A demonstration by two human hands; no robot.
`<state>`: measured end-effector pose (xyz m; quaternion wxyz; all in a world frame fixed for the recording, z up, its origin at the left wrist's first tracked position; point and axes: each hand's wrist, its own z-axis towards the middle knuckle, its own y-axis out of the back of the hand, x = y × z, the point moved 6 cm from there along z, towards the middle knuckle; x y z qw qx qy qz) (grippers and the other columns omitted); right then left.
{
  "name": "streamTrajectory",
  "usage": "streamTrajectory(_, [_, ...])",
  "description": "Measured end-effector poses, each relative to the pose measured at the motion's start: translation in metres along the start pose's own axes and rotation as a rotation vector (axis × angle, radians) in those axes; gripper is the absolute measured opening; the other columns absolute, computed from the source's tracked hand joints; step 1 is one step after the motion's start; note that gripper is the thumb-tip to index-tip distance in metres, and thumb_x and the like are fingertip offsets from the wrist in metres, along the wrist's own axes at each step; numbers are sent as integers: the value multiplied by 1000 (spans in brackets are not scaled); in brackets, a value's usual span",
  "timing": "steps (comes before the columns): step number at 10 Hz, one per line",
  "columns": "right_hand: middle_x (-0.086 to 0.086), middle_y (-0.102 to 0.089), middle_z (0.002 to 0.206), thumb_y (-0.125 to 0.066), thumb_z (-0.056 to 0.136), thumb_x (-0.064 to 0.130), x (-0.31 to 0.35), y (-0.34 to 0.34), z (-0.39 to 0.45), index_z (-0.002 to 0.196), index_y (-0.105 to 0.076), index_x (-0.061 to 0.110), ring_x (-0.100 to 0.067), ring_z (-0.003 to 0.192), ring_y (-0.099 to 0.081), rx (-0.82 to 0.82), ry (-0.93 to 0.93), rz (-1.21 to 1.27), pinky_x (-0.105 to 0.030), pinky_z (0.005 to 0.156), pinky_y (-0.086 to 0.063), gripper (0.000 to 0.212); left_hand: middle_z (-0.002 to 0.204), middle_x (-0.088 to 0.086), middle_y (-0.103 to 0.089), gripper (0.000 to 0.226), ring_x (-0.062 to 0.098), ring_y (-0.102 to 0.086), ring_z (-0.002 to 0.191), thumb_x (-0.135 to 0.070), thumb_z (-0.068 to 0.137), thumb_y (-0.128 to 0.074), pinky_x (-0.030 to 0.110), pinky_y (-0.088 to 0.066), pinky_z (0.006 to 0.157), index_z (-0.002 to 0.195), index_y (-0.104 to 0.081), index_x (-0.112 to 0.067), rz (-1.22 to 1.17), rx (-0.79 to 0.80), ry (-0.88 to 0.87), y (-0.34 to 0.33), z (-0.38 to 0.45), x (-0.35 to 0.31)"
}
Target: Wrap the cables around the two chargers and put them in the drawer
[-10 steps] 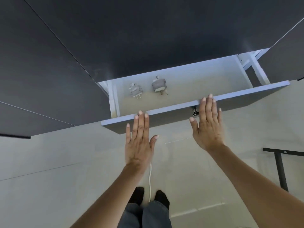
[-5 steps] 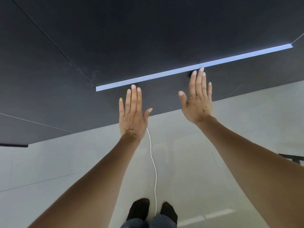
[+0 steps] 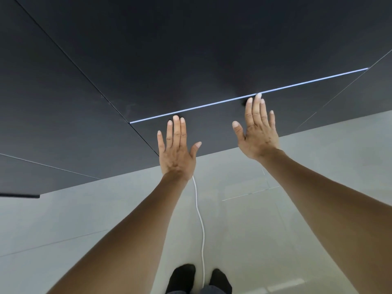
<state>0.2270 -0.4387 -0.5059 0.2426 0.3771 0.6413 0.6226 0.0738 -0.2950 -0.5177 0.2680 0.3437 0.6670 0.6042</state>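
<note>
left hand [image 3: 177, 153] flat, grip empty | right hand [image 3: 257, 132] flat, grip empty | drawer [image 3: 214, 132] shut

The person is wearing nothing on the forearms: both are showing bare from the lower edge of the view up to the wrists, with no sleeves, watch or bands. The left hand [image 3: 177, 154] and the right hand [image 3: 257, 132] are also showing bare, without rings or gloves, and the fingernails are looking short and unpainted. On the feet the person is wearing black socks [image 3: 183, 276], and a strip of blue-grey trouser cloth [image 3: 209, 291] is showing just above them.
</note>
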Motion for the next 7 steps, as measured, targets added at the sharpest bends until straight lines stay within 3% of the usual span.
streamTrajectory(2, [-2, 20, 157, -16, 98, 50, 6, 47, -26, 149, 10, 20, -21, 145, 15, 166, 3, 70, -43, 117, 4, 65, 156, 6, 25, 66, 19, 21, 144, -46, 100, -6, 43, 11, 116, 144, 23, -7, 12, 194, -39, 43, -42, -7])
streamTrajectory(3, [-4, 18, 157, -18, 98, 49, 12, 98, -60, 149, 10, 22, -22, 145, 16, 178, -9, 35, -42, 116, 5, 65, 155, 8, 25, 65, 21, 20, 144, -42, 101, -11, 43, 14, 115, 143, 24, -6, -40, 219, -58, 99, -76, -20])
streamTrajectory(4, [-4, 16, 158, -16, 97, 50, 22, 162, -94, 148, 11, 22, -21, 145, 15, 179, -45, 56, -40, 116, 6, 64, 159, 12, -2, 60, 24, -5, 147, -38, 98, -12, 45, 9, 115, 146, 3, -5, -145, 58, -81, 167, -108, -36])
streamTrajectory(5, [-2, 15, 158, -16, 98, 49, 35, 231, -124, 148, 12, 22, -20, 145, 16, 174, -62, 100, -39, 117, 6, 64, 141, 13, -48, 63, 26, -46, 131, -38, 88, -25, 45, -6, 111, 139, -34, -1, -250, 1, -97, 233, -137, -48])
streamTrajectory(6, [-4, 13, 158, -17, 98, 48, 43, 297, -147, 149, 9, 21, -20, 145, 14, 123, -58, 104, -39, 117, 4, 63, 143, 12, -46, 66, 25, -44, 132, -38, 89, -26, 44, -4, 111, 142, -22, 0, -297, -108, -80, 295, -159, -51])
streamTrajectory(7, [-6, 10, 159, -17, 99, 47, 50, 356, -167, 150, 7, 18, -22, 146, 12, 66, -66, 89, -40, 117, 1, 63, 145, 10, -44, 68, 24, -43, 133, -40, 90, -26, 44, -14, 110, 145, -17, -1, -368, -122, -90, 350, -178, -48])
